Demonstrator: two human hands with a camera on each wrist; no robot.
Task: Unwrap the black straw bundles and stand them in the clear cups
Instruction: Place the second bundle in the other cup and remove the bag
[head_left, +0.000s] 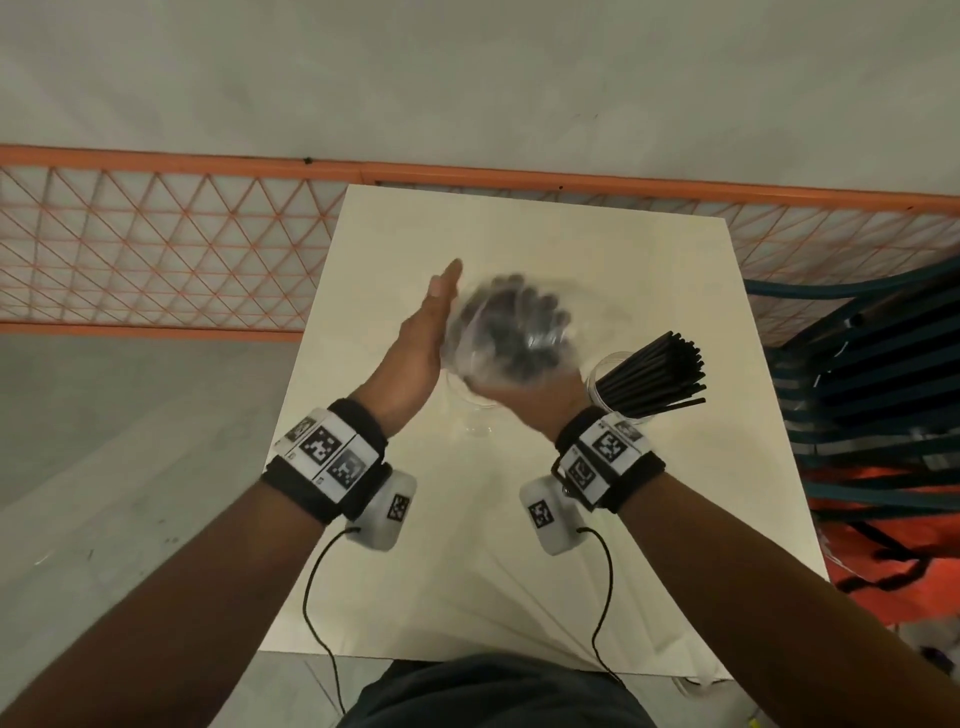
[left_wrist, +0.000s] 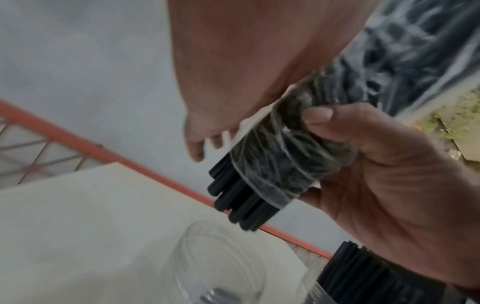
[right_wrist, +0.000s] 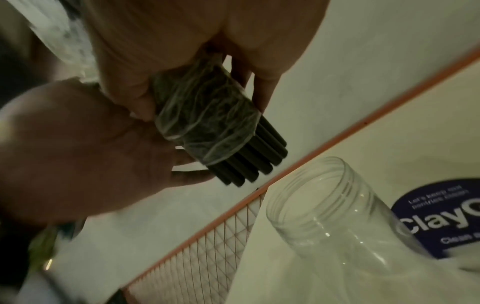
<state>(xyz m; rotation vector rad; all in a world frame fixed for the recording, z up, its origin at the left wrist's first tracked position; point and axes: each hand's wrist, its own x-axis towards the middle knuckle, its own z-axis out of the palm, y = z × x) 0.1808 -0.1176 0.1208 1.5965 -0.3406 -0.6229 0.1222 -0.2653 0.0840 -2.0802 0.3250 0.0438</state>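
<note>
My right hand grips a bundle of black straws in crinkled clear wrap, blurred, above the pale table. In the left wrist view its thumb presses the wrapped bundle, and bare straw ends stick out below the film. My left hand is flat with straight fingers against the bundle's left side. An empty clear cup stands under the hands, its open mouth just below the straw ends. A second clear cup to the right holds loose black straws that lean right.
An orange mesh fence runs behind the table's far edge. A dark green slatted chair stands close to the table's right side, over something orange on the floor. A dark blue round label with white lettering shows beside the empty cup.
</note>
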